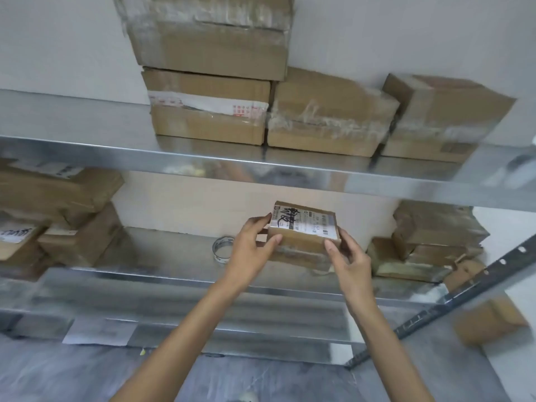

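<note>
A small cardboard parcel with a white shipping label and black marker scrawl on top is held over the middle metal shelf. My left hand grips its left side, thumb on the front face. My right hand grips its right front corner. Whether the parcel's underside touches the shelf is hidden.
A roll of clear tape lies on the shelf just left of the parcel. Cardboard boxes are stacked at the shelf's left and right. The upper shelf carries several taped boxes. A perforated upright runs at the right.
</note>
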The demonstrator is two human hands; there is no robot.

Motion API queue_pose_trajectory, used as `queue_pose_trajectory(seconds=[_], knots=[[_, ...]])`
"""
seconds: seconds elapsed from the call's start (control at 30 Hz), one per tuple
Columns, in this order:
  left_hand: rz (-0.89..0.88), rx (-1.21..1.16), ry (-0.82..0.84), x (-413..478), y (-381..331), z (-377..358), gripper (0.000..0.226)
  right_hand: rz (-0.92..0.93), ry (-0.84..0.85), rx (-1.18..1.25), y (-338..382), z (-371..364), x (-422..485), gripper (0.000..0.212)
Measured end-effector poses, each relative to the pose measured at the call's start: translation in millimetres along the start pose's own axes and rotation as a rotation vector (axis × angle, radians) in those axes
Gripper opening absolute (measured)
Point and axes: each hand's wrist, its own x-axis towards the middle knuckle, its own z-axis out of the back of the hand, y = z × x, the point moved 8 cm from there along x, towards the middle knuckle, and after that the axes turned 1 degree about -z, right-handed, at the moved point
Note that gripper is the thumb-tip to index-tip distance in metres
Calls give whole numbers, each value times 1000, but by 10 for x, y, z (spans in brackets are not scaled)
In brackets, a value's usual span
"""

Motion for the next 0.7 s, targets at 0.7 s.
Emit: queue_pose_trajectory(seconds=[0.7], knots=[[-502, -61, -213, -556, -2680, 450, 37, 392, -200, -47, 2153, 1346, -704, 44]])
